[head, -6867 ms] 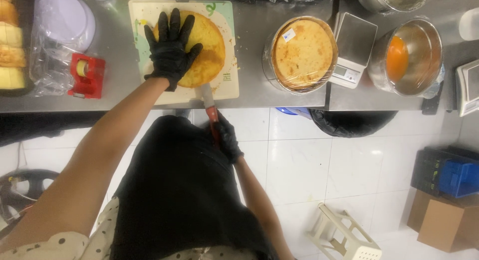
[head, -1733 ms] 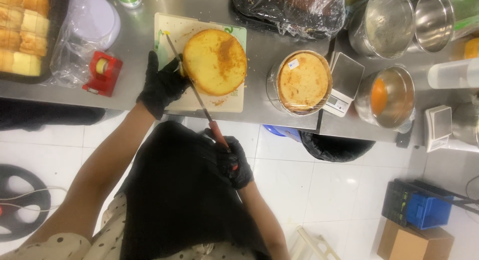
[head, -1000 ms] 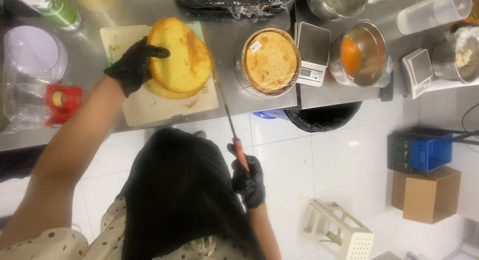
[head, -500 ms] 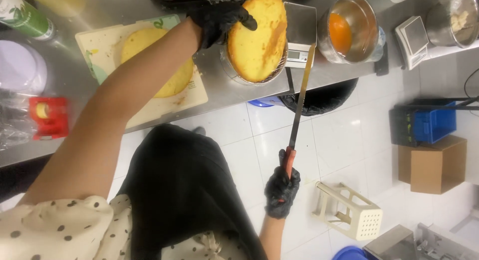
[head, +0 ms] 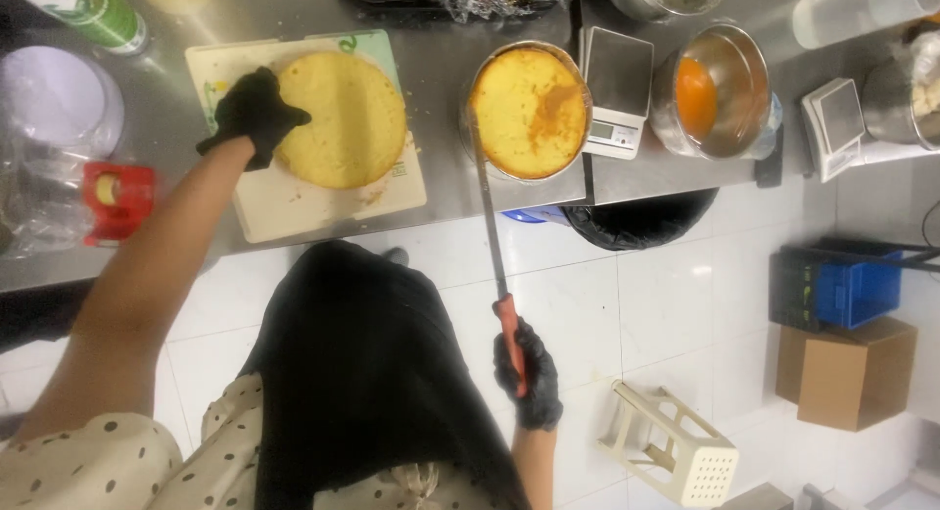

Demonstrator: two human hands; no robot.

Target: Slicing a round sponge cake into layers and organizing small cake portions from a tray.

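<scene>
At the far left edge of the steel counter (head: 460, 89) sit a clear plastic tub (head: 54, 128) and, toward the front edge, a small red box (head: 116, 199). A green can (head: 93, 16) stands at the back left.

Next comes a pale cutting board (head: 323, 202), its near side close to the counter's front edge. A round yellow cake layer (head: 343, 118) lies flat on the board. My left hand (head: 250, 114), in a black glove, rests on the layer's left rim, fingers loosely curled over the edge.

Right of the board, near the front edge, a round tin (head: 524, 167) holds a second cake layer (head: 529, 111), browner on top.

My right hand (head: 529, 373), also gloved in black, is down off the counter, over the white tiled floor, wrapped tight around the red handle of a long knife (head: 490, 216). The blade points away from me, its tip lying over the left rim of the tin.

Just right of the tin is a small scale (head: 617, 89), then a steel bowl (head: 715, 89) with orange contents, then a second scale (head: 832, 123) near the right end.

On the floor at right are a white stool (head: 676, 441), a blue crate (head: 842, 285) and a cardboard box (head: 847, 373).
</scene>
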